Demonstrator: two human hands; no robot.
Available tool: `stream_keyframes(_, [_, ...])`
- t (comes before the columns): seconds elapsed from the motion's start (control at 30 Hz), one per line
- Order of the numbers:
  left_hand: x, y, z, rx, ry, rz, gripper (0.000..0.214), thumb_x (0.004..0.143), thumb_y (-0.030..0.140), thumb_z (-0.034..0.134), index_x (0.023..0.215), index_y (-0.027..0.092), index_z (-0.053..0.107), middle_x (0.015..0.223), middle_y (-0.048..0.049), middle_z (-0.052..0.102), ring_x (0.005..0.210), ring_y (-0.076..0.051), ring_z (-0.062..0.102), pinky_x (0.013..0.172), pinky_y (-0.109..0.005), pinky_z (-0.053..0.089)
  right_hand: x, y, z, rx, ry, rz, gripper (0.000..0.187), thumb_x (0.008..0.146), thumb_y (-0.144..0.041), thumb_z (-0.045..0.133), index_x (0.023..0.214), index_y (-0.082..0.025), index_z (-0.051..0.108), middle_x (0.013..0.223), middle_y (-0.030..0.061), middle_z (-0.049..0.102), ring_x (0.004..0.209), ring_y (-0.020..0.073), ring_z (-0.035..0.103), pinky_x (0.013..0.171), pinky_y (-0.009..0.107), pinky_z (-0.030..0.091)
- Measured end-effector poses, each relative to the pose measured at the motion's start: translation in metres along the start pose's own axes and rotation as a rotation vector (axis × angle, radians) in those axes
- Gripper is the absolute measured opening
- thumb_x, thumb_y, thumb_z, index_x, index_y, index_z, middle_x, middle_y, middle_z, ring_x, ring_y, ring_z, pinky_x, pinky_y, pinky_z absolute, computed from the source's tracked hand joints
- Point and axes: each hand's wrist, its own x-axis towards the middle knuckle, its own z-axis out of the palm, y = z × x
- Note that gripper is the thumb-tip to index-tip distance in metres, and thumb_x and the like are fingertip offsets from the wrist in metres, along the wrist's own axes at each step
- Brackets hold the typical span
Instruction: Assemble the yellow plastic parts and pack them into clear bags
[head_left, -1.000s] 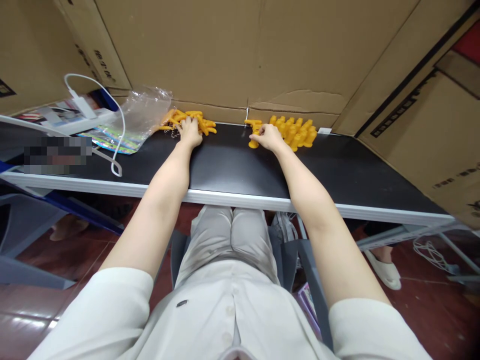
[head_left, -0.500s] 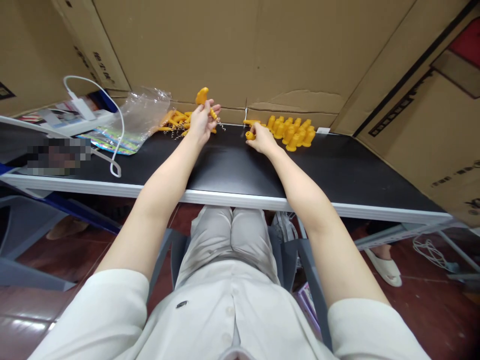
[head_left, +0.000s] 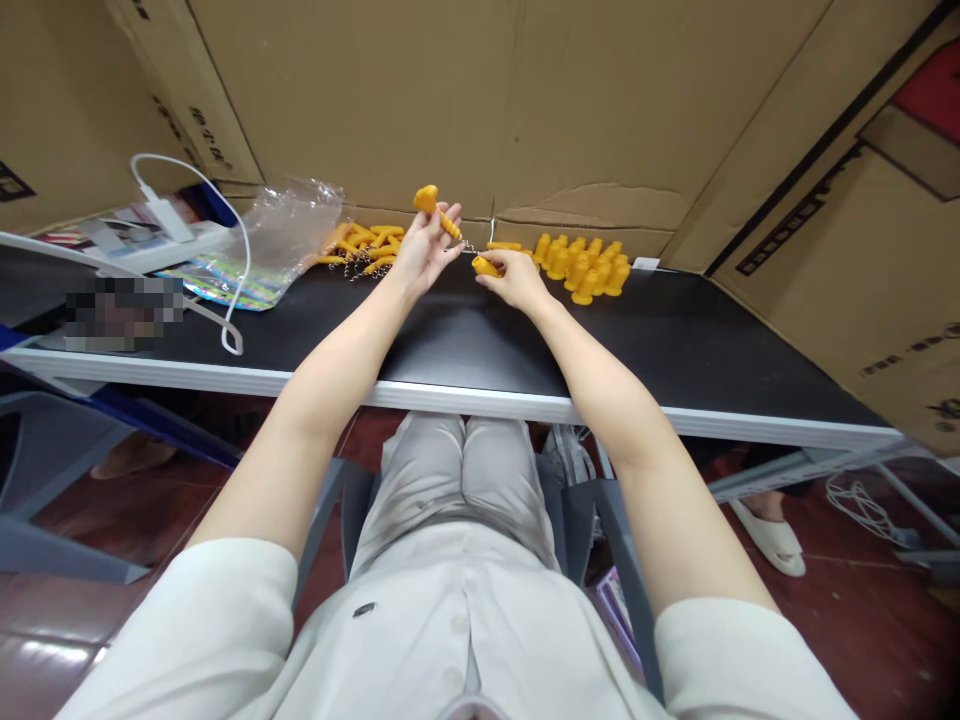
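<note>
My left hand (head_left: 425, 245) is closed on an orange corkscrew (head_left: 448, 222), holding it above the table by its handle. The corkscrew has a broad knob at the top, a ribbed shank, and a thin metal spiral that points right. In my right hand (head_left: 520, 278) is an orange hollow sleeve (head_left: 487, 267), pinched between thumb and fingers, its end facing the spiral. A small gap seems to lie between spiral and sleeve; whether they touch I cannot tell. Behind my left hand lies a heap of orange corkscrews (head_left: 364, 240).
Several orange sleeves (head_left: 585, 265) stand upright right of my right hand. Another orange piece (head_left: 504, 246) lies behind it. A clear plastic bag (head_left: 281, 240), a white cable (head_left: 246, 250) and a power strip (head_left: 187, 245) are on the left. Cardboard (head_left: 420, 90) walls the black table (head_left: 480, 345).
My left hand has moved right with the corkscrew, its spiral now nearer the sleeve. My right hand has shifted slightly left, and the sleeve has turned toward the spiral.
</note>
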Motion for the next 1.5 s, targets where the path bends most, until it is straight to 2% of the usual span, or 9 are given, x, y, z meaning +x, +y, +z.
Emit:
stream_keyframes(0.23, [-0.005,0.000,-0.001,0.093,-0.070,-0.004,0.031,0.117,0.038,0.044,0.144,0.029,0.055,0.176,-0.0080,0.048,0.166,-0.024,0.040,0.128,-0.054,0.039,-0.002,-0.001,-0.005,-0.027,0.027,0.065,0.041,0.091,-0.022,0.078,0.132,-0.021,0.083,0.126,0.0084,0.083,0.122,0.0333,0.076,0.109,0.046,0.057])
stream_keyframes(0.43, [-0.010,-0.002,-0.005,0.233,-0.166,-0.171,0.044,0.099,0.046,0.060,0.135,0.021,0.065,0.149,-0.0112,0.069,0.145,-0.031,0.064,0.118,-0.051,0.053,-0.001,-0.001,-0.005,-0.086,0.014,0.061,0.042,0.094,-0.024,0.075,0.135,-0.025,0.082,0.125,0.0074,0.082,0.126,0.0353,0.074,0.110,0.048,0.056])
stream_keyframes(0.67, [-0.013,0.003,-0.005,0.184,-0.113,-0.303,0.070,0.099,0.078,0.052,0.139,0.021,0.061,0.131,-0.0135,0.077,0.121,-0.031,0.077,0.092,-0.041,0.064,-0.002,0.001,-0.006,-0.198,-0.005,0.064,0.049,0.099,-0.028,0.069,0.148,-0.028,0.074,0.142,0.0130,0.074,0.136,0.0384,0.068,0.116,0.056,0.052])
stream_keyframes(0.83, [-0.008,-0.004,0.000,0.506,0.029,-0.315,0.057,0.110,0.058,0.046,0.157,0.026,0.045,0.129,-0.0148,0.076,0.094,-0.026,0.081,0.071,-0.035,0.063,-0.003,0.005,-0.008,-0.233,-0.010,0.066,0.053,0.101,-0.028,0.065,0.153,-0.025,0.069,0.149,0.0160,0.069,0.139,0.0394,0.065,0.116,0.060,0.051])
stream_keyframes(0.93, [-0.001,-0.014,-0.004,0.705,0.093,-0.211,0.063,0.110,0.045,0.052,0.167,0.028,0.030,0.142,-0.0188,0.068,0.103,-0.030,0.080,0.082,-0.044,0.065,-0.003,0.006,-0.009,-0.240,-0.007,0.063,0.053,0.101,-0.030,0.064,0.154,-0.025,0.068,0.148,0.0168,0.070,0.138,0.0406,0.065,0.115,0.063,0.051])
stream_keyframes(1.0, [0.003,-0.022,-0.011,0.838,0.040,-0.109,0.076,0.102,0.038,0.064,0.169,0.027,0.029,0.145,-0.0200,0.064,0.117,-0.034,0.077,0.099,-0.053,0.062,-0.003,0.006,-0.009,-0.241,-0.005,0.054,0.052,0.102,-0.031,0.063,0.154,-0.025,0.068,0.147,0.0169,0.070,0.137,0.0407,0.066,0.115,0.063,0.051])
stream_keyframes(1.07, [0.007,-0.027,-0.020,0.996,-0.034,0.030,0.079,0.093,0.028,0.072,0.165,0.024,0.039,0.147,-0.0200,0.062,0.131,-0.037,0.070,0.116,-0.058,0.053,-0.004,0.004,-0.009,-0.243,-0.008,0.049,0.051,0.103,-0.031,0.063,0.154,-0.025,0.069,0.147,0.0169,0.069,0.137,0.0404,0.066,0.115,0.063,0.050])
stream_keyframes(1.17, [0.008,-0.030,-0.029,1.190,-0.078,0.184,0.066,0.087,0.023,0.069,0.152,0.021,0.057,0.150,-0.0199,0.063,0.145,-0.039,0.060,0.130,-0.058,0.039,-0.004,0.002,-0.009,-0.236,-0.013,0.051,0.050,0.103,-0.029,0.064,0.153,-0.025,0.069,0.147,0.0164,0.069,0.136,0.0398,0.067,0.116,0.062,0.050])
stream_keyframes(1.5, [-0.013,-0.007,-0.021,1.306,-0.099,0.153,0.050,0.088,0.031,0.067,0.138,0.025,0.067,0.116,-0.0133,0.078,0.132,-0.040,0.065,0.121,-0.057,0.043,-0.002,0.010,-0.012,-0.133,0.013,0.038,0.052,0.100,-0.033,0.072,0.150,-0.025,0.070,0.145,0.0161,0.068,0.135,0.0388,0.065,0.119,0.063,0.048])
